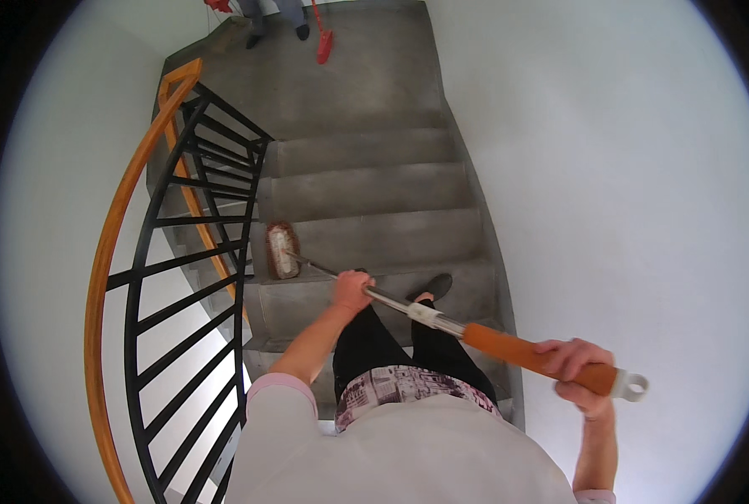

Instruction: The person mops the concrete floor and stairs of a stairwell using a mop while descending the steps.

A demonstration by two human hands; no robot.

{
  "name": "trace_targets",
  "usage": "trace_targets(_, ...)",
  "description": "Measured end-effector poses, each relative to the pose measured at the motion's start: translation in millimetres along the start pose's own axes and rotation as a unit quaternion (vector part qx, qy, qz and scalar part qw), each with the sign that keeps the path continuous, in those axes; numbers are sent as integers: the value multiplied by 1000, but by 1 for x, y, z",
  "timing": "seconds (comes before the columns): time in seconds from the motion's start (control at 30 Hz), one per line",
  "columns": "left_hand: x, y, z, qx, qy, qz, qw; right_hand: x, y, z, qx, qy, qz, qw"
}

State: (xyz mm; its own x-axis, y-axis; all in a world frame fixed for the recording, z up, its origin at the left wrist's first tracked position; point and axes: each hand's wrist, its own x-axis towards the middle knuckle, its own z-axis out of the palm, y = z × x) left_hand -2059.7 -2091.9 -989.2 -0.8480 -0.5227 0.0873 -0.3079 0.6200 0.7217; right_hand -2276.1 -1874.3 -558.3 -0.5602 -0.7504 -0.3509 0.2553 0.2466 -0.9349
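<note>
A long-handled broom slants across my front, its oval head point(282, 250) of brown bristles with a worn whitish back lying on a grey stair tread beside the railing. My left hand point(353, 291) is closed around the thin metal pole point(388, 300), in front of my knees. Farther up, on the right, my right hand point(578, 370) wraps round the thick orange grip point(509, 349), close to the pale hanging loop point(635, 387) at its end. A white collar joins pole and grip section.
Grey concrete stairs point(374, 189) lead down to a landing point(366, 84). Black railing bars point(185, 307) with a wooden handrail point(97, 336) run along the left, a white wall point(609, 168) along the right. Another person's legs point(278, 13) and a red broom point(325, 46) are on the landing.
</note>
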Motion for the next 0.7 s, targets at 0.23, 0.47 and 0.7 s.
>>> trace_targets(0.23, 106, 229, 138, -220, 96, -2, 971, -30, -129, -122, -285, 184, -74, 938)
trace_targets(0.47, 147, 360, 230, -297, 105, -44, 948, 9, -187, -143, -332, -238, -142, 902)
trace_targets(0.7, 171, 291, 244, -209, -246, 224, 919, -14, -162, -152, -187, -193, -161, 950)
